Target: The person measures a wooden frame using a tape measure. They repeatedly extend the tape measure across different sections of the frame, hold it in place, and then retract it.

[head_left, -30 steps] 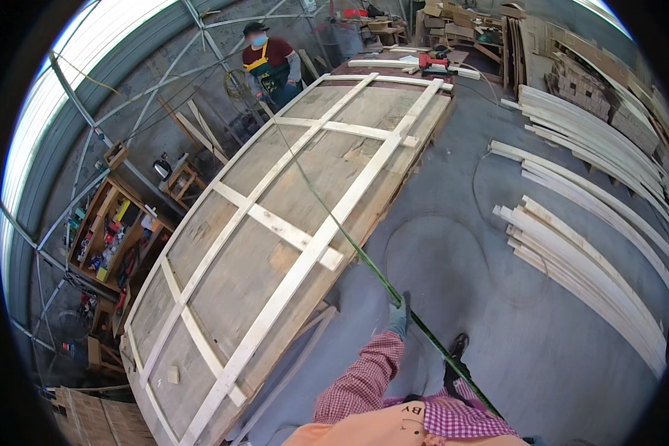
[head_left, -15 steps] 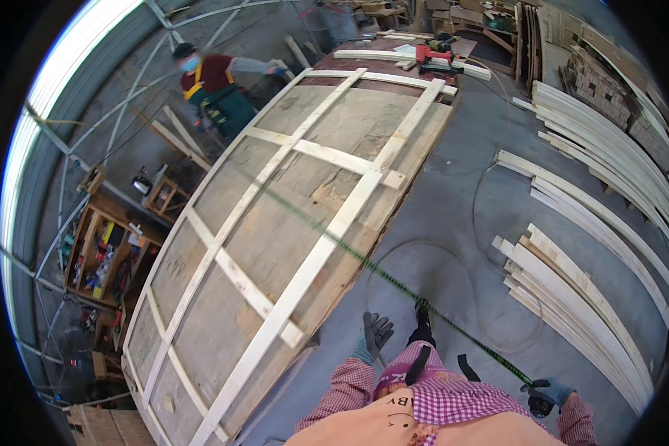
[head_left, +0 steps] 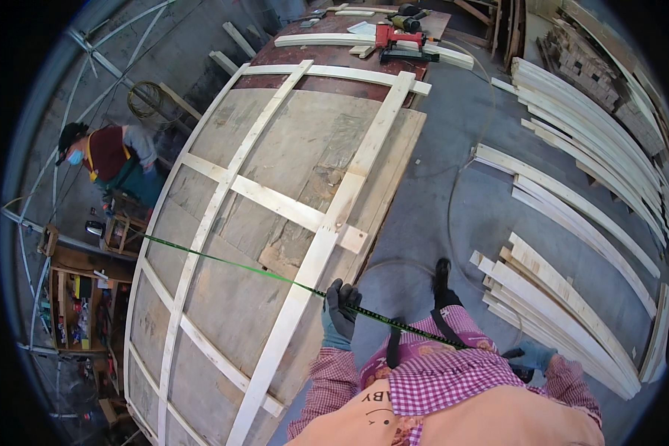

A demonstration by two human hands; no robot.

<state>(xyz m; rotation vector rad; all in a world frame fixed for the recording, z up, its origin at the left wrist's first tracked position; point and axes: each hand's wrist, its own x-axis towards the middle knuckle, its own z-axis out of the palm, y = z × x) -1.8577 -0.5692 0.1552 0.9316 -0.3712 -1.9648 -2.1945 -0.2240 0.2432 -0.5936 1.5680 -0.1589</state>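
A green tape measure blade (head_left: 234,263) stretches from the far left side of a wooden lattice frame (head_left: 276,320) to my right side. My left hand (head_left: 340,314), in a grey and teal glove, is closed around the blade beside the frame's near long strip. My gloved right hand (head_left: 534,357) grips the dark tape measure case at my right hip; the hand partly hides the case. The frame is made of pale crossing strips and rests on a large worn wooden table (head_left: 267,156).
A red nail gun (head_left: 398,37) lies on the table's far end. Pale boards (head_left: 565,320) are stacked on the floor to the right, near a thin hose (head_left: 453,186). A co-worker (head_left: 111,160) leans beside the table's left side, near a tool shelf (head_left: 82,308).
My left hand has risen to the blade and closed on it. The right hand has shifted up slightly. The blade's far end now reaches the frame's left side. The co-worker has moved nearer and bent over.
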